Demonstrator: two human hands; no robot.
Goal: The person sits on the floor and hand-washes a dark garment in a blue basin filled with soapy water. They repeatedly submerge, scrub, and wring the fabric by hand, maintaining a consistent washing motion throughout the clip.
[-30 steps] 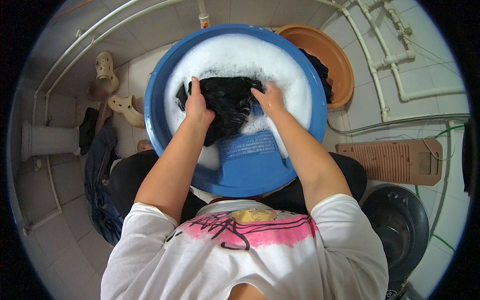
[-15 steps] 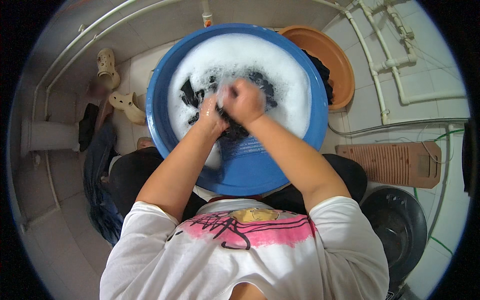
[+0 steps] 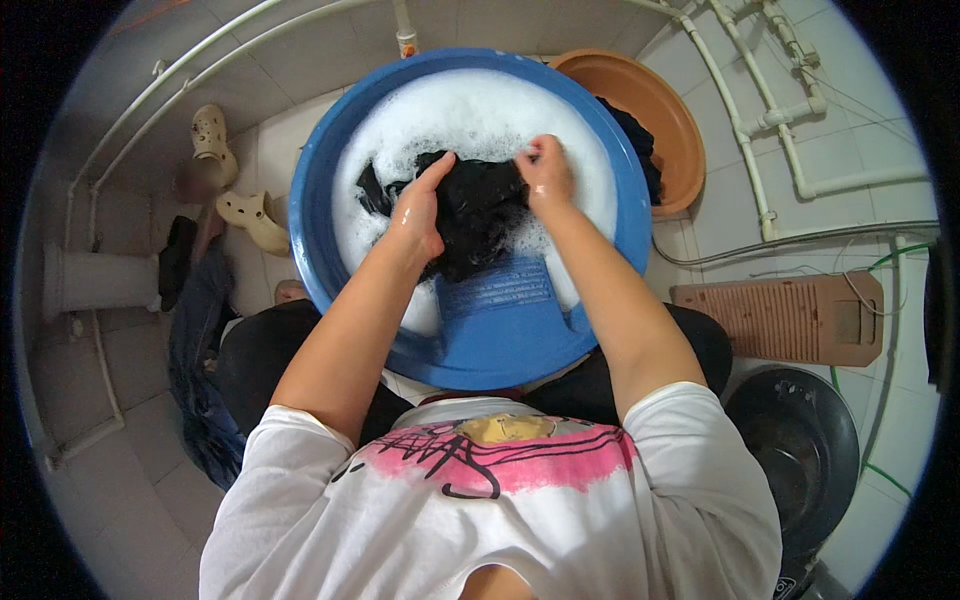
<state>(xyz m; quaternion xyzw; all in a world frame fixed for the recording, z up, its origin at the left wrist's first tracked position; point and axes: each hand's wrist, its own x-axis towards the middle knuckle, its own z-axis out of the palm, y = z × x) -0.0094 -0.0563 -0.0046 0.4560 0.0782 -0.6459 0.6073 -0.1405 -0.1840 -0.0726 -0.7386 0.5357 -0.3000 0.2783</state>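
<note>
A wet black garment (image 3: 478, 205) is stretched between my two hands over the suds in a large blue basin (image 3: 306, 215). My left hand (image 3: 420, 208) grips the cloth's left side, its thumb laid on top and its other fingers hidden beneath. At the upper right edge of the cloth, my right hand (image 3: 549, 175) pinches it with curled fingers. White foam (image 3: 480, 95) fills most of the basin around the garment. Below the cloth, a ridged washboard (image 3: 497, 290) is moulded into the basin's near side.
Behind the basin at right stands an orange tub (image 3: 685, 150) with dark cloth (image 3: 635, 140) in it. A brown washboard (image 3: 765, 318) and a black basin (image 3: 800, 450) are to my right. Beige clogs (image 3: 255, 220) lie at left. White pipes (image 3: 745, 150) run along the walls.
My hands were together, bunching the garment. Now they are apart: the right has moved right, and the black cloth is spread out between them.
</note>
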